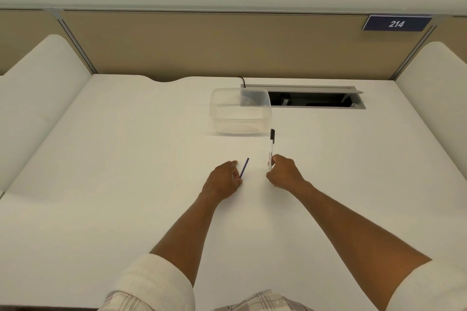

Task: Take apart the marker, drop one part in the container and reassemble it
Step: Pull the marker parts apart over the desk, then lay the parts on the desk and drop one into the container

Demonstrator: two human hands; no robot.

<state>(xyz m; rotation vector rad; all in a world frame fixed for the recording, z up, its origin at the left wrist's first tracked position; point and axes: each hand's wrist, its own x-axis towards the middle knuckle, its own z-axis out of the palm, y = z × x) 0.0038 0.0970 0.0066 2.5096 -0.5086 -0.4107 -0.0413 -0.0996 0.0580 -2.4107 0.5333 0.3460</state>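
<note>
The marker body [271, 151] stands nearly upright in the picture, its black cap end pointing away from the person toward the container and its near end buried in the right hand [283, 171]. That hand's fingers curl round the lower barrel and pinch it. The part already pulled out, a thin dark ink rod [244, 167], sits in the left hand [225, 179], pinched at its near end by thumb and fingertips, with its free end slanting up and to the right, toward the marker.

The two pieces lie close side by side but apart, their long axes roughly parallel with a slight lean toward each other at the far ends. The open end of the barrel appears to be down inside the right hand's grip; it cannot be seen.

The clear plastic container [240, 118] stands lidless on the white desk [126, 159], straight ahead of both hands and looks empty. Its near right corner is just beside the marker's cap. The rod lies below the container's middle, so the left hand seems to have the more direct line: a forward reach along the rod's own axis would probably carry it over the near rim.

Behind the container, an open cable tray [316, 100] is cut into the desk.
</note>
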